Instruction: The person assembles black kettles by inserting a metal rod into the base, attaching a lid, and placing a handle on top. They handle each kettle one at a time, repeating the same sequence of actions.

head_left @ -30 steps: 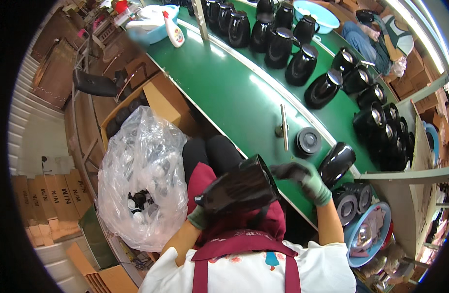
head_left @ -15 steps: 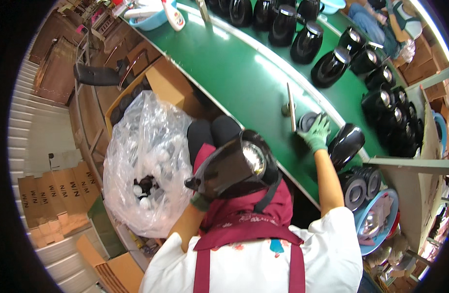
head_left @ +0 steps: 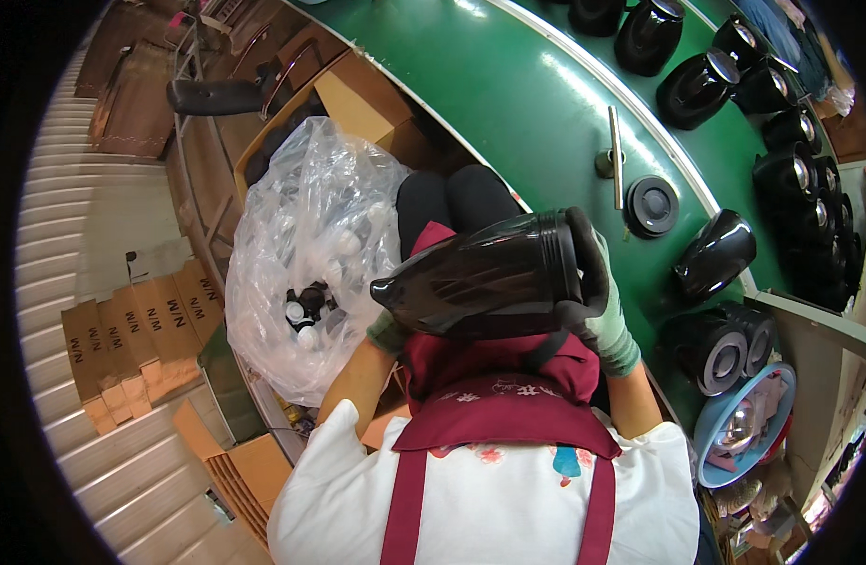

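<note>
A glossy black jug body (head_left: 480, 278) lies on its side above my lap, its pointed spout to the left and its ridged end to the right. My left hand (head_left: 386, 333), in a green glove, is closed under the spout side, its fingers mostly hidden by the jug. At the ridged end my gloved right hand (head_left: 610, 331) is closed, its dark fingers round the rim; whether a dark round part is pressed there too I cannot make out. On the green bench (head_left: 508, 113) lies a black ridged disc (head_left: 652, 205), beside an upright fixture with a bar (head_left: 616, 155).
A black jug body (head_left: 717, 254) lies on the bench to the right, with several dark jugs (head_left: 697, 89) beyond. Black round parts (head_left: 720, 353) sit near a blue basin (head_left: 711, 414). At left stand a clear plastic bag of small parts (head_left: 292, 245) and cardboard boxes (head_left: 141, 344).
My right hand has come from the bench discs back to the jug and closed on its end. The jug has turned so its ridged end points right. The view has shifted.
</note>
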Demonstrator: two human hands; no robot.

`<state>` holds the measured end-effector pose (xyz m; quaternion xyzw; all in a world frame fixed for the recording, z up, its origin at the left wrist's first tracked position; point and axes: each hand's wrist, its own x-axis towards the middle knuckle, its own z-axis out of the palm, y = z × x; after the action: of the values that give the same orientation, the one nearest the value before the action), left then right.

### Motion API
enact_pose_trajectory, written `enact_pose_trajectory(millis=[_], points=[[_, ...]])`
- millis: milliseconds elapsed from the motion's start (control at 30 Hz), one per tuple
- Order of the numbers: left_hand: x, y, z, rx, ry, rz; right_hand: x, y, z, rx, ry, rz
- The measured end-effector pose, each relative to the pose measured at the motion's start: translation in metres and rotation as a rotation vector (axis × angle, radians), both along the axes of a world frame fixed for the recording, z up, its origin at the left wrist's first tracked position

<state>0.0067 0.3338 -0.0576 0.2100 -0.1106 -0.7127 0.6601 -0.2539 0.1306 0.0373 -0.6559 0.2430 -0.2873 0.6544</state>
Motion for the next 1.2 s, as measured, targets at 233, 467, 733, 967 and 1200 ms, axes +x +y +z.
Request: enact_pose_trajectory(millis=[233,467,733,967,1200], points=[[0.001,0.002,0.006,0.008,0.01,-0.022,0.011,0.011,-0.005,0.007,0.009,0.066],[0.0,0.003,0.018,0.191,-0.14,-0.032,0.019,0.02,0.007,0.192,-0.05,0.036],[0.009,0.003,0.007,-0.008,-0.036,0.036,0.024,0.001,0.035,0.192,-0.149,0.119],[-0.003,0.003,0.016,0.146,-0.106,0.039,0.029,-0.001,0.048,0.214,0.004,-0.003],[-0.015,0.019,-0.005,0.412,0.065,-0.073,0.021,0.017,0.038,-0.229,0.017,0.01]])
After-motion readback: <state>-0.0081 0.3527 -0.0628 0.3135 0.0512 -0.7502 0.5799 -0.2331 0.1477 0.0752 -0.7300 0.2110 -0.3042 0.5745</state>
